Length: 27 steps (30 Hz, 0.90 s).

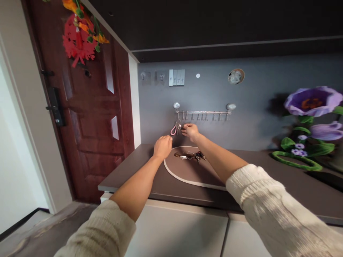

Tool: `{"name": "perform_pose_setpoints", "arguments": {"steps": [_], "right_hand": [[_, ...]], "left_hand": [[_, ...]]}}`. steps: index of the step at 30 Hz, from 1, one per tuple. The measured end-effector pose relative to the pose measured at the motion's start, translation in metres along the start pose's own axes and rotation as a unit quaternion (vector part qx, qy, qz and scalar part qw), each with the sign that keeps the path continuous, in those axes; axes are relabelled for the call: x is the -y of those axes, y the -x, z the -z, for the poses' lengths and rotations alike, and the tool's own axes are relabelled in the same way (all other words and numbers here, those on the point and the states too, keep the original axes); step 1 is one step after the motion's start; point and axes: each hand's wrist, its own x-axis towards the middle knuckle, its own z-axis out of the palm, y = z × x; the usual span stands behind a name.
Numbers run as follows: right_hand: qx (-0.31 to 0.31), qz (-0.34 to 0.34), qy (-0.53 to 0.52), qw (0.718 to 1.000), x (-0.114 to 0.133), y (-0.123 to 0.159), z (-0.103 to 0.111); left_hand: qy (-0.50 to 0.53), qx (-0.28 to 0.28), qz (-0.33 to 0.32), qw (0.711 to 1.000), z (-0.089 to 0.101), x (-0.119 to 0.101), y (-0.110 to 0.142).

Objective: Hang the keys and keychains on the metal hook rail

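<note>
A keyring with a pink strap (173,130) and a small metallic piece (179,126) hangs from the left end of a hook rail (203,112) on the grey wall. Just right of it is my right hand (190,131), thumb and fingers apart, the fingertips close to the metallic piece. My left hand (163,146) is lower and to the left, over the counter, its fingers curled in; whatever may be inside them is hidden. Below both hands, a bunch of keys (197,157) lies on a rounded, light-edged mat (184,171).
A dark red door (93,125) with a paper decoration (79,41) stands at left. Purple knitted-looking flowers (313,101) rise from the counter (254,178) at right. A dark cabinet (214,21) overhangs the counter. Clear hooks (162,77) and a labelled panel (177,77) are on the wall.
</note>
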Motion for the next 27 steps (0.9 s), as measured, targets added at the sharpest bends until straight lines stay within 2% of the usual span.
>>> {"name": "perform_pose_setpoints", "arguments": {"steps": [10, 20, 23, 27], "right_hand": [[0.015, 0.018, 0.043, 0.999, 0.006, 0.04, 0.04], [0.026, 0.08, 0.156, 0.984, -0.013, 0.075, 0.083], [0.034, 0.119, 0.23, 0.965, -0.025, 0.081, 0.094], [0.046, 0.188, 0.366, 0.91, -0.033, 0.086, 0.102]], "left_hand": [[0.015, 0.028, -0.015, 0.999, 0.003, -0.018, 0.008], [0.044, 0.094, -0.052, 0.993, 0.0, -0.053, 0.01], [0.028, 0.113, -0.057, 0.992, -0.004, -0.06, 0.01], [-0.008, 0.137, -0.062, 0.989, -0.012, -0.057, 0.011]]}}
